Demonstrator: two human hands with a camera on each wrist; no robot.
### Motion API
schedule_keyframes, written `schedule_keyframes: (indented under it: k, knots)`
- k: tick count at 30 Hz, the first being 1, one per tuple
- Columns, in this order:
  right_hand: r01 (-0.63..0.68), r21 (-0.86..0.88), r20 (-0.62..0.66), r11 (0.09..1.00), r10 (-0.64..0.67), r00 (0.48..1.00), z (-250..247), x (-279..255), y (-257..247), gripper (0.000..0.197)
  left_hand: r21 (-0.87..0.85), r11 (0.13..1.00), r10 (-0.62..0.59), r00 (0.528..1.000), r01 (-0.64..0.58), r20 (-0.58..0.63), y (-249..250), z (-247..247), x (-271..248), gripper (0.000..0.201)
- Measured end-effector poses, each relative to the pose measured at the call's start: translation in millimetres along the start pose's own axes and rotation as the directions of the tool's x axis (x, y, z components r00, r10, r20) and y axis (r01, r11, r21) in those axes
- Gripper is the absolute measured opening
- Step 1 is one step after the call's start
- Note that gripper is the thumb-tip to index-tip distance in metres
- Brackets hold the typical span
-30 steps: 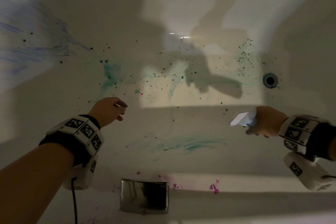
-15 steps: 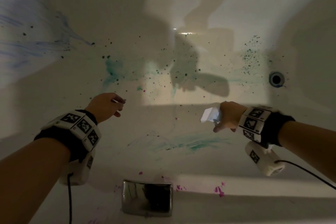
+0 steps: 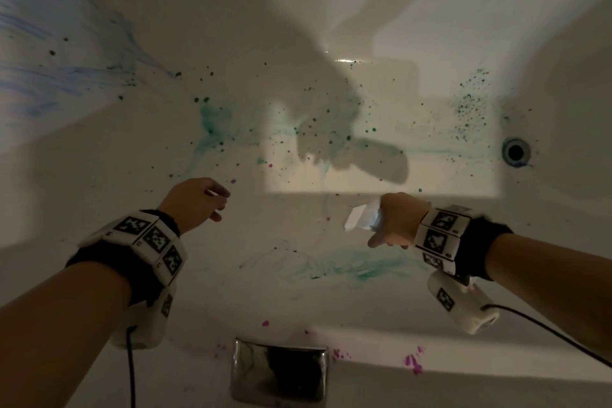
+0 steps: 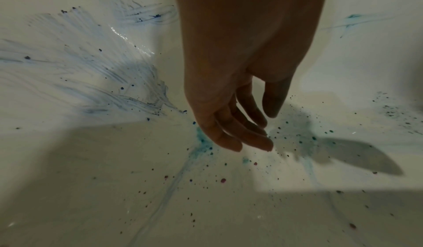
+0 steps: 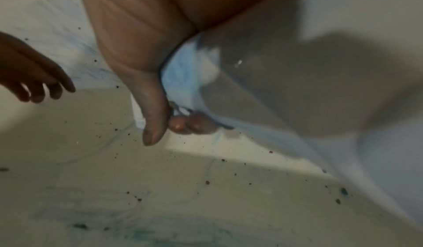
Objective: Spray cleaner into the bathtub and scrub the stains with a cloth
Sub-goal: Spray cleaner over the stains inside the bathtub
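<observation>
We hold spray bottle (image 3: 362, 218) in right hand (image 3: 399, 220), fingers wrapped round it, nozzle toward left end of bathtub (image 3: 546, 26). Left hand (image 3: 195, 200) hangs relaxed, holds nothing, above tub floor. We should aim at green smear (image 3: 347, 267) on near wall and green splatter (image 3: 212, 122) mid-floor, wetting evenly before scrubbing. Cloth not in view. Trigger finger hidden; right wrist view blurred, bottle body hard to make out.
</observation>
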State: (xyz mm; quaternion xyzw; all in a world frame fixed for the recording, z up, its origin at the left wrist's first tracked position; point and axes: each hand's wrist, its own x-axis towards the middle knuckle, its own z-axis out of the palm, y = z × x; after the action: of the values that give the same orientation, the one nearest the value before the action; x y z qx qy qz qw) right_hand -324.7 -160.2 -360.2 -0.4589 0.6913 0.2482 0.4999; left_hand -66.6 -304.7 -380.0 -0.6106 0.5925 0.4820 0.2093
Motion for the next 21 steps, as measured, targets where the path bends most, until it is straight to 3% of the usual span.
schedule_keyframes:
  k: [3,7,13,18,21]
  knots:
    - [0.037,-0.012,0.031,0.999,-0.037,0.999,-2,1,-5,0.035,-0.012,1.0,0.004,1.0,-0.004,0.007,1,1,0,0.013]
    - [-0.027,-0.04,-0.053,0.999,0.025,0.998,-1,7,-12,0.041,-0.02,1.0,0.01,1.0,-0.01,0.008,2,1,0,0.012]
    - [0.0,0.203,-0.177,0.979,0.036,0.984,-20,24,-5,0.045,-0.033,0.999,0.0,1.0,0.0,0.015,2,1,0,0.012]
    - [0.102,0.514,-0.386,0.852,0.124,0.914,-44,44,-8,0.038,-0.029,1.0,0.006,1.0,-0.005,0.013,5,3,3,0.014]
    - [-0.04,0.425,-0.446,0.904,0.247,0.86,-61,52,-10,0.041,-0.028,1.0,0.001,1.0,0.0,0.016,5,1,5,0.015]
